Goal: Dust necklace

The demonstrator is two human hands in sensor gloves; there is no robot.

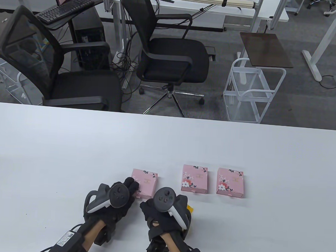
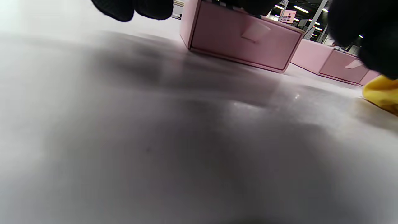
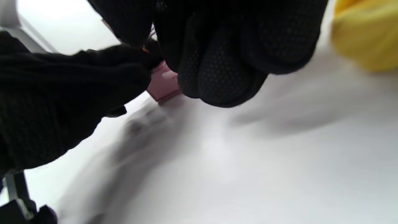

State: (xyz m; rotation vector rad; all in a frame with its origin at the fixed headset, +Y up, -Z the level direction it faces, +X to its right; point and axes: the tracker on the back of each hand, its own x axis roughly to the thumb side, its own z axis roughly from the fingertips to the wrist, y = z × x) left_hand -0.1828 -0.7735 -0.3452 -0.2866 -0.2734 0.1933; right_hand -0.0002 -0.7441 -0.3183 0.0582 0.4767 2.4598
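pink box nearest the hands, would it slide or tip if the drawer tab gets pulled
The pink box looks like small, low cardboard, so probably light and unlikely to tip. On the smooth white table it would likely slide unless pinned; the left hand already touches it. The drawer tab looks thin and probably bendable.

Three pink boxes stand in a row across the near half of the bench (image 1: 71, 143). The left box (image 1: 145, 183) is apart from the middle box (image 1: 194, 178) by a bare lane; the middle box and right box (image 1: 229, 182) stand closer, with a narrower lane between. The left hand (image 1: 116, 202) touches the left box's near left corner, blocking that side. The right hand (image 1: 166, 213) lies just before the wide lane, a yellow cloth (image 1: 190, 209) under it. Bench surface left, right and beyond the boxes is bare
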